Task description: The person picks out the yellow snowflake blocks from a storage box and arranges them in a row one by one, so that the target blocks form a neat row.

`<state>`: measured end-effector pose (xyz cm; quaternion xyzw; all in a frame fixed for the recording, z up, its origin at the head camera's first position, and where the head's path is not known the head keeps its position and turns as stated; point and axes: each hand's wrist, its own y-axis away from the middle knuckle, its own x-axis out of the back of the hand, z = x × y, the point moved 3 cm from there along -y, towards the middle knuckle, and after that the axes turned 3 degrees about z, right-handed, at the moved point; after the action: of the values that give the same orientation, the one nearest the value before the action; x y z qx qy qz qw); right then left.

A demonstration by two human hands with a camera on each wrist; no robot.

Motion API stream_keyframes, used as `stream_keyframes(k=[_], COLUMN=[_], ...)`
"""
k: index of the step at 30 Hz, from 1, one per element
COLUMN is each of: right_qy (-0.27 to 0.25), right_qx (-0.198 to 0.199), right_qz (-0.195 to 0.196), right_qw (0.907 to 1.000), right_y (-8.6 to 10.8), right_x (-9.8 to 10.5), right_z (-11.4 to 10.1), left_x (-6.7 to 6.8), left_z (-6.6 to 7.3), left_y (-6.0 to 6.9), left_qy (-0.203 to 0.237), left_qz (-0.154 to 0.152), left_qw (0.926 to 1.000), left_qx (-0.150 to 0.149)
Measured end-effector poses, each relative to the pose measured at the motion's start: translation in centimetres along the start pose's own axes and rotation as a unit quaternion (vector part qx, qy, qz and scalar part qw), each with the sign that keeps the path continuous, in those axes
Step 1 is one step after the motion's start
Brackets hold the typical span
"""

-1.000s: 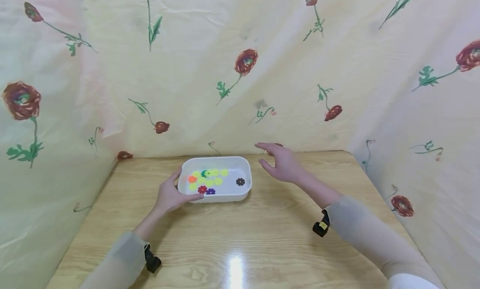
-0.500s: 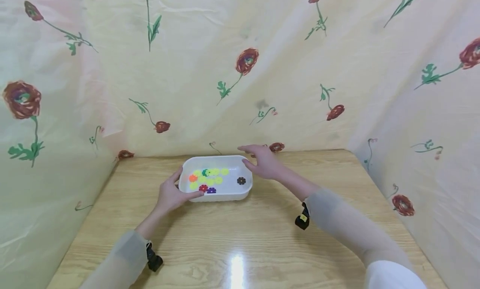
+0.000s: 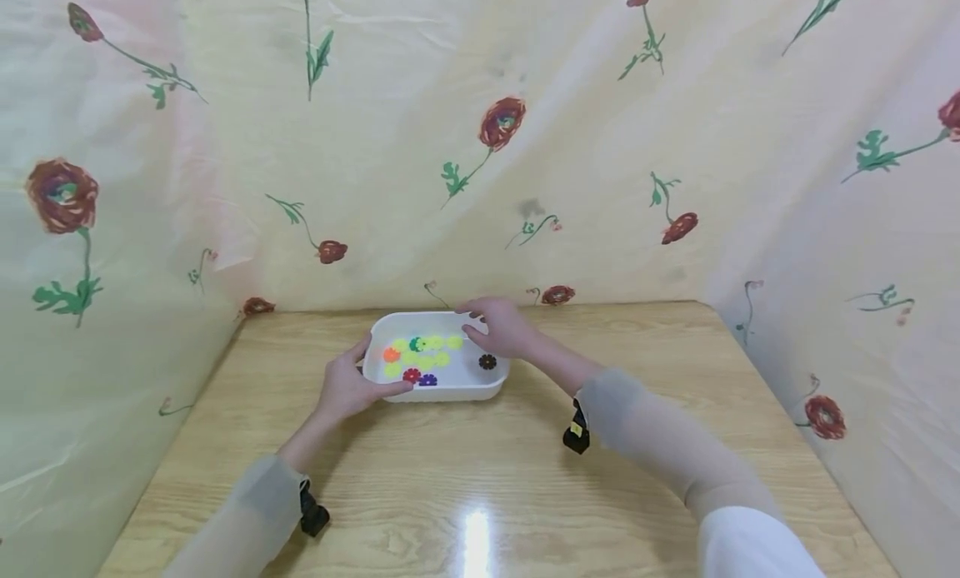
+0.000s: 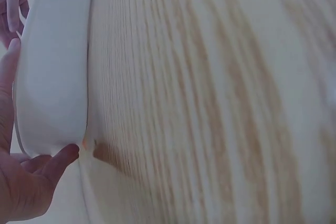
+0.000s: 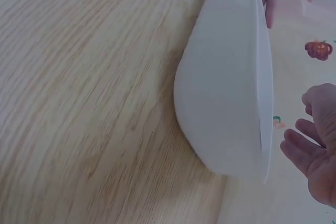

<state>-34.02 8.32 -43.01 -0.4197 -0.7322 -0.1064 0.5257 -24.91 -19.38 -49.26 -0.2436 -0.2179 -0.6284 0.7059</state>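
A white plastic tray (image 3: 450, 394) sits toward the back of the wooden table. My left hand (image 3: 347, 386) grips its left end, thumb along the front rim. The left wrist view shows these fingers (image 4: 62, 162) against the tray's end. Inside lie several yellow flower-shaped discs (image 3: 425, 362), plus an orange disc (image 3: 392, 355), a green disc (image 3: 417, 345), a red disc (image 3: 411, 376), a purple disc (image 3: 427, 380) and a dark brown disc (image 3: 487, 361). Above the tray's right back part hovers my right hand (image 3: 504, 326), fingers loosely bent and holding nothing visible.
The wooden table (image 3: 420, 478) stretches in front of the tray and to both sides. Flower-patterned cloth (image 3: 390, 145) hangs behind it and along both sides. Small black wrist cameras (image 3: 313, 515) are strapped to both forearms.
My right hand has moved left, from beside the tray to over its right part. The left hand has kept its grip. Tray and discs keep their arrangement; the head view has shifted slightly.
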Motion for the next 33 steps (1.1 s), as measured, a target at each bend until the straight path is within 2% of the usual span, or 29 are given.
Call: stream_keyframes(k=[5, 13, 17, 24, 29, 33], right_qy=[0.001, 0.014, 0.027, 0.034, 0.052, 0.043], right_qx=[-0.006, -0.001, -0.017, -0.037, -0.033, -0.032], right_qz=[-0.013, -0.061, -0.08, -0.093, -0.097, -0.101], right_qw=[0.9999, 0.9981, 0.9963, 0.9944, 0.9934, 0.9934], right_y=[-0.9, -1.8, -2.2, -2.4, -2.4, -2.3], right_x=[-1.0, -2.8, -3.9, -5.1, -5.6, -5.9], right_z=[-0.6, -1.9, -2.0, -1.7, -1.6, -1.7], left_x=[-0.1, 0.0, -0.1, -0.4, -0.6, -0.6], left_z=[-0.2, 0.1, 0.1, -0.2, -0.3, -0.3], left_y=[0.0, 0.0, 0.0, 0.0, 0.0, 0.1], left_qy=[0.001, -0.009, -0.013, -0.018, -0.019, -0.016], left_qz=[-0.002, 0.008, 0.011, 0.018, 0.023, 0.025], left_qw=[1.0, 0.9999, 0.9997, 0.9996, 0.9995, 0.9995], left_qx=[0.001, -0.009, -0.015, -0.015, -0.009, -0.01])
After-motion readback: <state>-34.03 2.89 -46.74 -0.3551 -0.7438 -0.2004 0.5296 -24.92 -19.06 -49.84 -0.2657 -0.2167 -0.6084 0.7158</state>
